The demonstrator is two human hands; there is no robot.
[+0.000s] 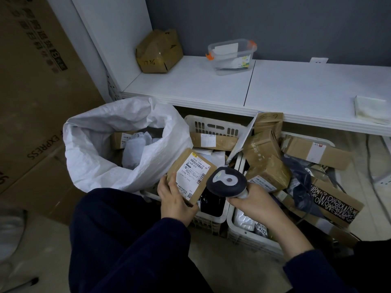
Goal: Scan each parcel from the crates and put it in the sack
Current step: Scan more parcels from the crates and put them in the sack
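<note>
My left hand [176, 200] grips a small brown parcel [190, 173] by its lower edge, white shipping label facing up. My right hand [251, 203] holds a dark handheld scanner [226, 181] by the handle, its head right beside the parcel's label. The open white woven sack [101, 144] stands to the left with several parcels inside. Two white plastic crates [213, 124] [247, 240] sit under the shelf, heaped with brown boxes and grey mailer bags.
A white shelf [296, 89] runs above the crates, carrying a crumpled brown box [158, 51], a clear plastic tub [231, 56] and a folded white cloth [372, 108]. Large cardboard boxes [38, 92] stand at the left. My dark-trousered knee [118, 229] is below the sack.
</note>
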